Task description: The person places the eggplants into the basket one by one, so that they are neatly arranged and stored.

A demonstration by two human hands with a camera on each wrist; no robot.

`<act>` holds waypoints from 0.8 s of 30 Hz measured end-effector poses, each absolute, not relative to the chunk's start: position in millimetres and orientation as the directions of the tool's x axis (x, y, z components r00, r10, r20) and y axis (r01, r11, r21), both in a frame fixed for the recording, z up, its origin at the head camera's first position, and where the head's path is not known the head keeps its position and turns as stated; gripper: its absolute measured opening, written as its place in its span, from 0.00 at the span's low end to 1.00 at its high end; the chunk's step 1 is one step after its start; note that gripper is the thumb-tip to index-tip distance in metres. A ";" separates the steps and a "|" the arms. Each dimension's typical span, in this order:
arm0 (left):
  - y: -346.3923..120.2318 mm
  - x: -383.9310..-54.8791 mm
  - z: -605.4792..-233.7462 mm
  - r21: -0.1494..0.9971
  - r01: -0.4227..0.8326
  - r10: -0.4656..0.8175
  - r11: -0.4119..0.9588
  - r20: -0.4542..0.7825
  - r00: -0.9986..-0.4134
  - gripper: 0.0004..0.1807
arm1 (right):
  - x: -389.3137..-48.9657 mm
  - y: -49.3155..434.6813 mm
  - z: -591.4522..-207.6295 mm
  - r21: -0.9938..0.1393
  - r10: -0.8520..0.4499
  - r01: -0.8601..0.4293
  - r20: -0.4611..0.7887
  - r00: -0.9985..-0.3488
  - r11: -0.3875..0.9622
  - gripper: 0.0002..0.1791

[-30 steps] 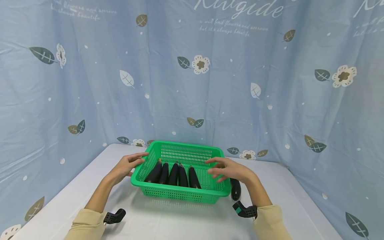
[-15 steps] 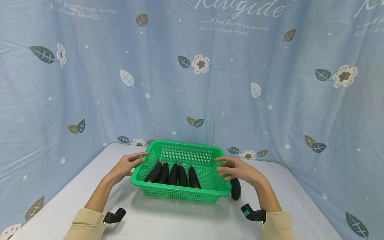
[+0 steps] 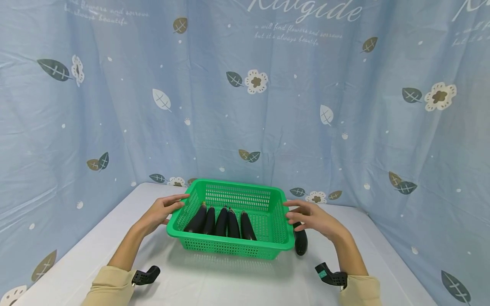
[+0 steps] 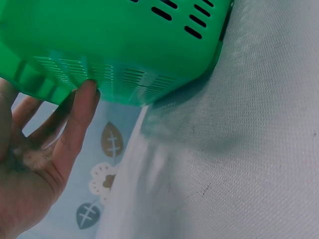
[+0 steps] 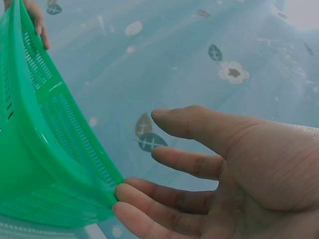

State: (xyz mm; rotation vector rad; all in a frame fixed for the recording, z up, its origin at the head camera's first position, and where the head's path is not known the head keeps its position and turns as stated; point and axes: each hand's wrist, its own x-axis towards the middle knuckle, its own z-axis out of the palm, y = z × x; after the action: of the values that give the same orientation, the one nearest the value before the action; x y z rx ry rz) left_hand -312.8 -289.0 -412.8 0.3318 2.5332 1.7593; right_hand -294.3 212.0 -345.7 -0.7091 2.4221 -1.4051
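A green plastic basket (image 3: 229,245) with slotted walls stands on the white table, several dark eggplants (image 3: 222,223) lying side by side in its left and middle part. My left hand (image 3: 153,214) holds the basket's left rim, thumb and index over it and other fingers below. In the left wrist view a fingertip (image 4: 88,85) meets the slotted wall. My right hand (image 3: 314,219) is at the right rim with relaxed, spread fingers, nothing in its grasp. Its lower fingertips (image 5: 119,191) reach the basket's edge in the right wrist view. One more eggplant (image 3: 300,241) lies outside, beneath that hand.
White cloth covers the table (image 3: 214,282). A blue patterned curtain (image 3: 214,127) hangs behind and along both sides, close to the table's far edge.
My right hand has moved right, from over the basket's inside to its right rim. The left hand, basket and eggplants stay where they were.
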 end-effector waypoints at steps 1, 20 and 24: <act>-288.8 -312.9 -412.6 0.931 0.151 0.196 0.333 0.088 -0.977 0.31 | -294.1 213.3 -346.3 -0.864 -0.520 -0.281 0.026 -0.854 0.418 0.32; -288.4 -311.8 -410.6 0.932 0.145 0.202 0.333 0.080 -0.976 0.32 | -295.8 234.3 -354.2 -0.858 -0.449 -0.250 0.026 -0.893 0.448 0.31; -288.3 -312.1 -410.2 0.930 0.144 0.196 0.337 0.080 -0.977 0.32 | -298.3 238.7 -356.5 -0.853 -0.431 -0.239 0.018 -0.902 0.463 0.32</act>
State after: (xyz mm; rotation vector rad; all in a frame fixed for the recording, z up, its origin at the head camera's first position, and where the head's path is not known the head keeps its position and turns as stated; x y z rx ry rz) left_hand -312.1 -288.3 -410.2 0.3224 2.5307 1.7531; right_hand -298.3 238.7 -356.5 -0.5831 2.5104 -1.4154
